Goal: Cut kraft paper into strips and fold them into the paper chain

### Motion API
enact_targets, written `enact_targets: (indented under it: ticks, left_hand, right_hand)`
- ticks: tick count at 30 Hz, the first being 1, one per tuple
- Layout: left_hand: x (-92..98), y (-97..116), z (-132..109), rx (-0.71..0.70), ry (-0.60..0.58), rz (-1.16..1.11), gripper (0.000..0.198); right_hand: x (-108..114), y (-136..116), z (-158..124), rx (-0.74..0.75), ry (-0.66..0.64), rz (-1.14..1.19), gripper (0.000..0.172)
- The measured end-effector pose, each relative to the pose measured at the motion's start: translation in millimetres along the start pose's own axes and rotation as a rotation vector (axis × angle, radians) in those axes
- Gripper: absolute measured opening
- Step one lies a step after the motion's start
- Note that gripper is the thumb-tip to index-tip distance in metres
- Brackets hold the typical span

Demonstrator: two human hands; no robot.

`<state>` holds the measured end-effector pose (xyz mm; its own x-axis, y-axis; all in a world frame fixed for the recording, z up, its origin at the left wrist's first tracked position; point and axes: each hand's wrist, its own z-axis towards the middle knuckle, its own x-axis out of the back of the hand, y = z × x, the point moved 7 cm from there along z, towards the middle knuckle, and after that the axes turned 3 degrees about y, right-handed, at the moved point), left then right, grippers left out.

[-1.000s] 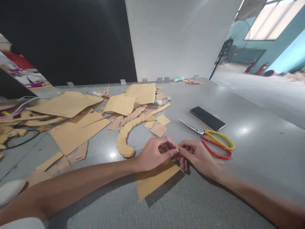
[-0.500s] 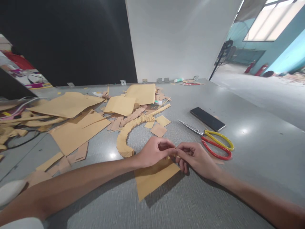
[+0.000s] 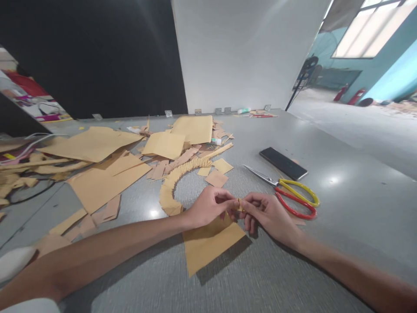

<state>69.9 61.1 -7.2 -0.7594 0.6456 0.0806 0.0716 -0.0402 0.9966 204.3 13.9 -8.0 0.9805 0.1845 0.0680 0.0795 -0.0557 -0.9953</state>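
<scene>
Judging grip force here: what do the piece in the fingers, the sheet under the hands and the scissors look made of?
The piece, pinched by left hand and right hand: tan matte paper, probably kraft; it looks folded. The sheet: same tan stock, paper or thin card; flat, crisp cut edges. The scissors: bright metal blades; glossy yellow and red handles, likely plastic.

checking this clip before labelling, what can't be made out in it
Head view only:
- small folded tan paper piece: mostly covered by the pinching fingertips of the left hand and right hand, so its shape is unclear.
- flat tan paper sheet: far edge hidden under both hands.
- small items by the white wall: too small to identify.
- tan strips and cables: cut off by the left edge.
</scene>
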Motion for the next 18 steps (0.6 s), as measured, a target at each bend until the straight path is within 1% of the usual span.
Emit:
enact_targets:
  ticks: [2, 4, 10, 14, 18]
  left_hand:
    - [2.3, 0.2, 1.3, -0.013, 0.027, -0.014, 0.038]
    - [3.1, 0.3, 2.6, -0.021, 0.028, -0.036, 0.037]
    - [-1.6, -0.4, 5.6, -0.011, -0.059, -0.146, 0.037]
    - [-2.2, -4.2, 5.3, 0.021, -0.062, -0.164, 0.038]
    - [-2.8, -4.9, 4.0, 0.025, -0.071, -0.155, 0.038]
  right_hand:
    - [-0.8, -2.2, 0.3, 0.017, -0.019, 0.019, 0.043]
    - [-1.3, -3.2, 1.0, 0.018, -0.036, 0.023, 0.042]
    - [2.9, -0.6, 2.6, -0.005, -0.013, -0.015, 0.04]
    - [2.2, 3.5, 1.7, -0.009, -0.037, -0.034, 0.04]
    - [2.2, 7.6, 0.5, -0.019, -0.025, -0.031, 0.037]
